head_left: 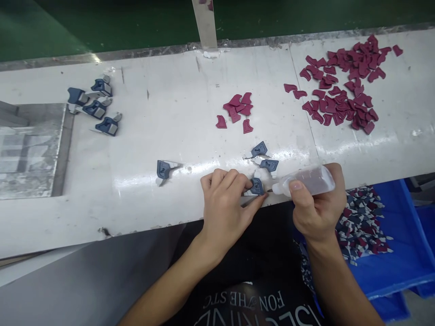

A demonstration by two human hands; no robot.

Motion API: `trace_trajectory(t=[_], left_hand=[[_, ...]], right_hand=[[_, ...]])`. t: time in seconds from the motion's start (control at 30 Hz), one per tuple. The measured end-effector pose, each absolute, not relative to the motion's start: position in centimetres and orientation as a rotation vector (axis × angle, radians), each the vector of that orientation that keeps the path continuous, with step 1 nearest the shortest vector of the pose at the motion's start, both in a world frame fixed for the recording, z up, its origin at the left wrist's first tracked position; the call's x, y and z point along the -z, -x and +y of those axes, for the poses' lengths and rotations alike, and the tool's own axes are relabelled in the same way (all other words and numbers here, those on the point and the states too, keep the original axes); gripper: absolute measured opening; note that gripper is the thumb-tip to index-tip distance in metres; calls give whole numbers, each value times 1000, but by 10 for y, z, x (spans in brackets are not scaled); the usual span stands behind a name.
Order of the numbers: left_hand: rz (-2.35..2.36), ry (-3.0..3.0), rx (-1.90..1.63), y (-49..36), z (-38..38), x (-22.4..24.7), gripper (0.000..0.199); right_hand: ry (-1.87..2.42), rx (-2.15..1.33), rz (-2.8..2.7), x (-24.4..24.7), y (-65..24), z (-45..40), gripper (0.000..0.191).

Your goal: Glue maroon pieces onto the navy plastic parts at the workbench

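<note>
Pinching little blue-grey plastic piece in left hand, gripping translucent plastic bottle in right hand, nozzle-end super close

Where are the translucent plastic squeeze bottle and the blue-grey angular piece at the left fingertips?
Translucent plastic squeeze bottle (316, 179): head view, middle of its body.
Blue-grey angular piece (257, 186): head view, its upper face.

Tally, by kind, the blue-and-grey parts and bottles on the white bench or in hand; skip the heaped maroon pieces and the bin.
Blue-and-grey parts: 8 (4 grouped at far left, 1 alone, 3 near the left hand)
Squeeze bottle, in the right hand: 1
Total: 9
</note>
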State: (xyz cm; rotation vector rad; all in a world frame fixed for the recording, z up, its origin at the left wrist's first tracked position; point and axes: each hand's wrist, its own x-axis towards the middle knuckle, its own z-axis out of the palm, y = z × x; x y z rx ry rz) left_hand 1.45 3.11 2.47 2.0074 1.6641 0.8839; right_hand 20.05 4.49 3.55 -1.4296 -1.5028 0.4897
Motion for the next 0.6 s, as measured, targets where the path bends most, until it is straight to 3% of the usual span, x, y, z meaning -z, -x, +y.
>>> trace_trajectory(t=[0.6], left_hand=[[1655, -1979, -934, -15, 31, -24, 29]], right_hand=[[1267, -435, -1443, -15, -185, 61, 25]])
